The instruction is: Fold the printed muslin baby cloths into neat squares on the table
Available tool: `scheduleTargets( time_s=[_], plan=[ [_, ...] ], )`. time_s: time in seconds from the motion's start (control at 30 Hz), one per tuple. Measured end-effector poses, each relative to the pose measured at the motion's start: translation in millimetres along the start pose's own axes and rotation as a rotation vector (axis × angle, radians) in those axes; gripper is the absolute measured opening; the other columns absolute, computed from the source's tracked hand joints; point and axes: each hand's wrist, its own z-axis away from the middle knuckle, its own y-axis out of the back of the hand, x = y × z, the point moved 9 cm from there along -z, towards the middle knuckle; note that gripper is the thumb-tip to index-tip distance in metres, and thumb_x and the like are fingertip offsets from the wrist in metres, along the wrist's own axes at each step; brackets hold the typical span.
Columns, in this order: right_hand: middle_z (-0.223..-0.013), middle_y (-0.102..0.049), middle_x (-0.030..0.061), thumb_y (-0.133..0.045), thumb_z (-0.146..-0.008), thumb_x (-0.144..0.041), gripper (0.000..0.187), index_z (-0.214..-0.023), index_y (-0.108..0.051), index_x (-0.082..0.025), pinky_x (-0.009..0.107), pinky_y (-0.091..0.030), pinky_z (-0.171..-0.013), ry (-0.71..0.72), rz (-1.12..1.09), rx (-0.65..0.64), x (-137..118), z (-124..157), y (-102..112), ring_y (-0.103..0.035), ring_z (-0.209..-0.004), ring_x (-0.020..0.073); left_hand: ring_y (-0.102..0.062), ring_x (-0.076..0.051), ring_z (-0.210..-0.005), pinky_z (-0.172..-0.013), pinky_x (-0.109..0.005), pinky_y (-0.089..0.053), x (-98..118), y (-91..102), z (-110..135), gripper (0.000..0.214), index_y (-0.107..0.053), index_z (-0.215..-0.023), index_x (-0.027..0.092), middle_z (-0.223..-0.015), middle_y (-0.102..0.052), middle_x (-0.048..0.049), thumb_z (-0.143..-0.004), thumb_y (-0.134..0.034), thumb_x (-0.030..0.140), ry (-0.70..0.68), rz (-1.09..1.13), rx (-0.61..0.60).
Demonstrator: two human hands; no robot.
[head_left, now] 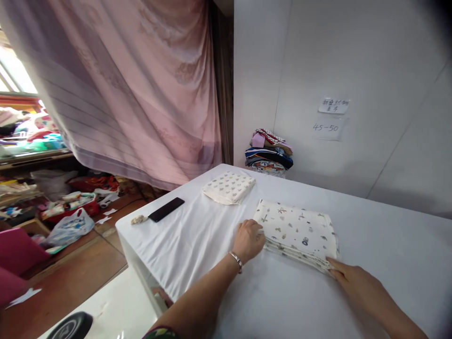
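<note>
A folded stack of cream cloth with small printed figures [298,230] lies on the white table [197,235]. My left hand [248,240] rests at the stack's near left corner, its fingers curled against the edge. At the stack's near right corner is my right hand [356,280], fingers stretched out and touching the lowest layers. A silver bracelet circles my left wrist. Neither hand lifts the cloth.
A second folded cloth with a dotted print [229,187] lies farther back on the table. A black phone [166,209] and a small crumpled scrap [139,219] sit near the left edge. Folded clothes [269,153] are piled against the wall. A pink curtain [141,89] hangs at left, above cluttered floor.
</note>
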Motion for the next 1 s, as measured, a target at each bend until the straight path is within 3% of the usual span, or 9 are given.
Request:
scheduleTargets(
  time_s=[0.13,0.23,0.33,0.4,0.53,0.63,0.83,1.0],
  plan=[
    [-0.104,-0.067,0.0054,-0.034,-0.085,-0.038,0.044,-0.122,-0.055,-0.029,0.034,-0.046,-0.074,0.009,-0.006,-0.003,-15.5,4.4,7.2,-0.061,-0.095,0.0255,-0.051,-0.02,-0.103,-0.091,-0.036,-0.039,43.7,-9.2,-15.1,0.026,-0.061,-0.1,0.021,-0.107,-0.06,-0.005,-0.081,-0.053,0.036,-0.185,0.007,0.006],
    [-0.107,-0.065,0.0047,-0.036,-0.085,-0.035,0.042,-0.12,-0.057,-0.027,0.033,-0.044,-0.077,0.033,-0.039,0.04,-26.8,9.8,18.1,-0.06,-0.097,0.0246,-0.041,-0.024,-0.119,-0.1,-0.044,-0.032,72.1,-38.0,-18.7,0.038,-0.055,-0.113,0.022,-0.126,-0.051,-0.007,-0.083,-0.05,0.044,-0.329,-0.052,-0.058],
    [-0.114,-0.063,0.0023,-0.038,-0.084,-0.032,0.04,-0.117,-0.059,-0.028,0.033,-0.042,-0.083,0.043,-0.121,0.054,-27.5,13.0,25.2,-0.057,-0.103,0.0233,-0.033,-0.027,-0.126,-0.103,-0.051,-0.025,79.0,-72.3,-14.1,0.046,-0.049,-0.121,0.023,-0.136,-0.042,-0.008,-0.084,-0.045,0.05,-0.351,-0.142,-0.175],
    [-0.117,-0.06,0.0029,-0.042,-0.082,-0.033,0.04,-0.118,-0.059,-0.026,0.032,-0.04,-0.087,0.023,-0.211,0.033,-20.8,13.0,25.7,-0.055,-0.106,0.0223,-0.031,-0.026,-0.128,-0.105,-0.05,-0.023,77.4,-84.9,-10.1,0.048,-0.047,-0.124,0.024,-0.137,-0.041,-0.0077,-0.086,-0.039,0.052,-0.348,-0.191,-0.206],
    [-0.085,-0.068,0.0023,-0.047,-0.079,-0.039,0.047,-0.124,-0.053,-0.027,0.029,-0.043,-0.073,-0.024,-0.392,-0.077,-7.0,11.6,18.2,-0.061,-0.078,0.0185,-0.028,-0.025,-0.13,-0.106,-0.047,-0.022,76.4,-90.5,-5.8,0.051,-0.043,-0.129,0.025,-0.139,-0.038,-0.0061,-0.088,-0.031,0.053,-0.372,-0.226,-0.221],
    [-0.065,-0.063,-0.0005,-0.049,-0.078,-0.04,0.049,-0.125,-0.052,-0.027,0.028,-0.042,-0.063,-0.033,-0.443,-0.136,-5.4,12.2,15.6,-0.057,-0.06,0.0156,-0.027,-0.025,-0.13,-0.107,-0.047,-0.021,76.3,-87.9,-5.9,0.052,-0.042,-0.129,0.024,-0.14,-0.037,-0.0057,-0.088,-0.031,0.053,-0.359,-0.234,-0.242],
    [-0.072,-0.065,0.002,-0.047,-0.078,-0.037,0.049,-0.124,-0.053,-0.025,0.027,-0.04,-0.063,0.001,-0.363,-0.12,-14.3,13.5,23.2,-0.059,-0.067,0.0178,-0.029,-0.026,-0.13,-0.104,-0.049,-0.026,82.6,-87.7,-18.9,0.053,-0.041,-0.129,0.024,-0.141,-0.035,-0.0075,-0.087,-0.032,0.055,-0.285,-0.208,-0.359],
    [-0.082,-0.067,0.0032,-0.046,-0.076,-0.031,0.045,-0.119,-0.057,-0.027,0.028,-0.04,-0.065,0.052,-0.344,-0.08,-21.7,17.0,31.2,-0.059,-0.076,0.0202,-0.021,-0.025,-0.133,-0.106,-0.051,-0.021,109.6,-97.0,-23.4,0.055,-0.037,-0.131,0.024,-0.144,-0.028,-0.0068,-0.087,-0.029,0.056,-0.421,-0.221,-0.31]
  ],
)
